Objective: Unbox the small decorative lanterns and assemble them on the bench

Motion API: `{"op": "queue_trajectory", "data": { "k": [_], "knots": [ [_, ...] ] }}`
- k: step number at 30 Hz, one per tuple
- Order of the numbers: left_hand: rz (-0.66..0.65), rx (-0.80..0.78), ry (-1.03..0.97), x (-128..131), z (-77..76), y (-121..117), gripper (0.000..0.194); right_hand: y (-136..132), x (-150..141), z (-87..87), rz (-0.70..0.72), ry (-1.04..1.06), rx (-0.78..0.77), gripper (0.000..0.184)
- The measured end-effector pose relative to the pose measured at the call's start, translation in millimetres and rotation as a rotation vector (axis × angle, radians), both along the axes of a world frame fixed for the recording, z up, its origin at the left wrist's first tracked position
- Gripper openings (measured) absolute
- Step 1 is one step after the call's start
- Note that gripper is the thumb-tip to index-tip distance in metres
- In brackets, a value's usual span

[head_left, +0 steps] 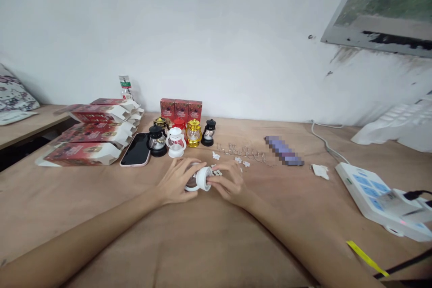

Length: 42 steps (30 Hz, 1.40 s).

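A small white lantern (203, 179) lies tipped on its side just above the table, its round base facing right. My left hand (177, 180) is closed around its body and hides much of it. From the other side, my right hand (229, 182) has its fingers on the rim and in the hollow of the base. Whether a small part sits between those fingertips is hidden. Several round button cells (218, 173) lie right behind the fingers. Small white pieces (246, 164) and a row of thin wire-like parts (241, 150) are scattered farther back.
Little lanterns, including a white one (176, 142) and a gold one (194, 133), stand before red boxes (181, 110). Left are a phone (136, 149) and stacked flat cartons (83, 153). Right are a blurred purple object (283, 150), a tissue (320, 171) and a power strip (357, 189).
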<state>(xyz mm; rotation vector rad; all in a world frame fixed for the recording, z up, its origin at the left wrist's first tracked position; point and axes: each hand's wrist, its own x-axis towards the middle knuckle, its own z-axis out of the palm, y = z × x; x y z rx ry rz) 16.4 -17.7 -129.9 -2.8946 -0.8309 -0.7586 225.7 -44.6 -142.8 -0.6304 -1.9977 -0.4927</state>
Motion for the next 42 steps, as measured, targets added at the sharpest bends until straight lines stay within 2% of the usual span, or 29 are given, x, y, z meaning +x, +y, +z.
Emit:
{"op": "queue_trajectory", "data": {
  "k": [4,10,14,23,33,42],
  "knots": [
    [-0.024,0.020,-0.003,-0.1,1.0,-1.4,0.054,0.1,-1.5,1.6,0.046,0.034,-0.062,0.009],
    [-0.020,-0.002,0.017,0.4,1.4,-2.2,0.050,-1.3,-2.6,-2.1,0.122,0.060,-0.265,0.008],
    [-0.031,-0.003,0.033,0.7,1.0,-2.1,0.049,-2.7,-2.2,-1.0,0.137,0.015,-0.296,0.006],
    [-0.050,0.029,0.049,2.0,-2.2,0.0,0.041,-5.0,-3.9,3.2,0.090,-0.066,-0.195,0.010],
    [-0.081,-0.002,0.080,1.6,0.0,-0.2,0.041,-3.1,-2.0,3.6,0.106,-0.120,-0.118,0.013],
    [-0.059,0.073,-0.010,2.1,-3.6,1.1,0.046,-2.0,-3.5,2.3,0.088,-0.041,-0.039,0.006]
  ]
}}
